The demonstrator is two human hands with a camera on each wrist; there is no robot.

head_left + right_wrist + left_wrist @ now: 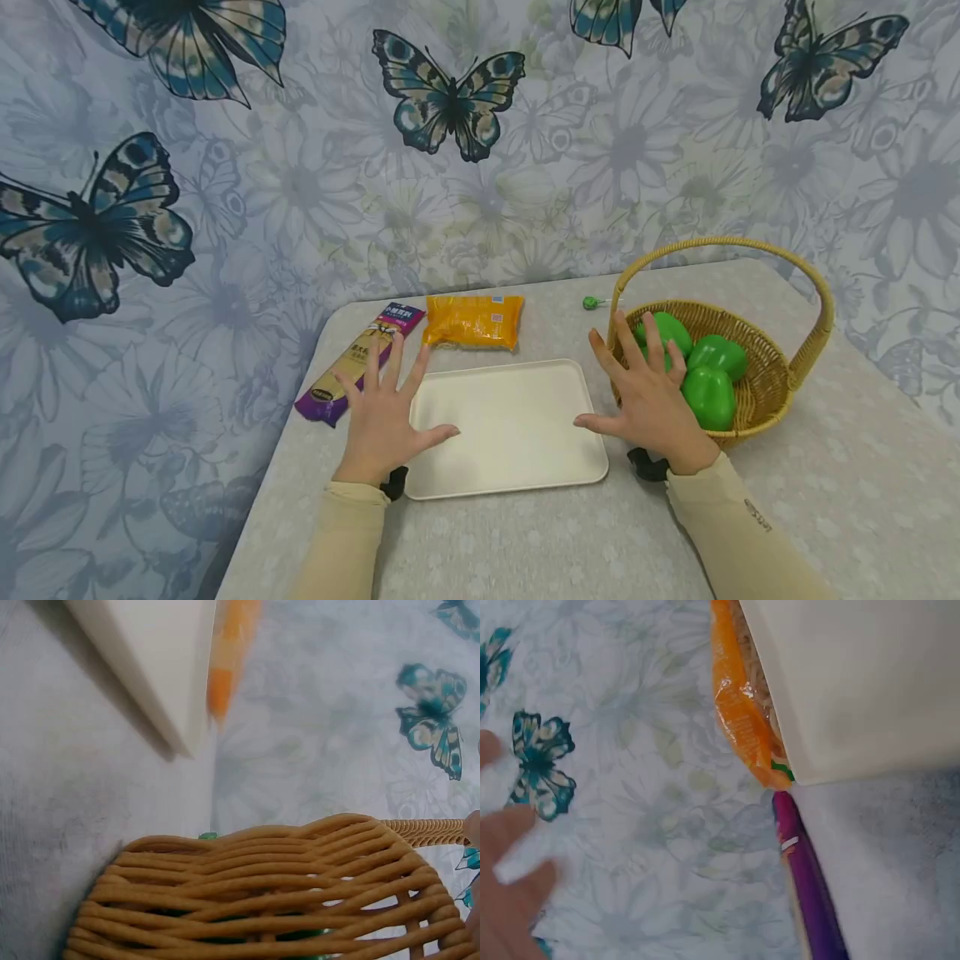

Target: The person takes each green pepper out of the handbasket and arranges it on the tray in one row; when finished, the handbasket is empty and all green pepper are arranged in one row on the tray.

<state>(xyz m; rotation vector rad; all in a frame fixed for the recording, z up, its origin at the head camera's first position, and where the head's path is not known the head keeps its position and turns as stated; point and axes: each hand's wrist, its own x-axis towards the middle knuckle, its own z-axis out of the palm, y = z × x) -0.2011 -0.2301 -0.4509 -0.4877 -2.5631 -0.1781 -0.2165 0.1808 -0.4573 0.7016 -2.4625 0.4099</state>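
Observation:
My left hand is spread wide with nothing in it, over the left edge of a cream rectangular tray. Just beyond its fingers lies a purple and gold packet. Fingers splayed and holding nothing, my right hand is between the tray's right edge and a wicker basket, overlapping the basket's near side in the head view. Inside the basket are several green bell peppers, partly hidden by that hand. The right wrist view shows the basket's woven side close up.
Behind the tray lies an orange packet, its side also showing in the left wrist view. A small green item sits at the back, left of the basket's tall arched handle. A butterfly-patterned wall stands behind the table.

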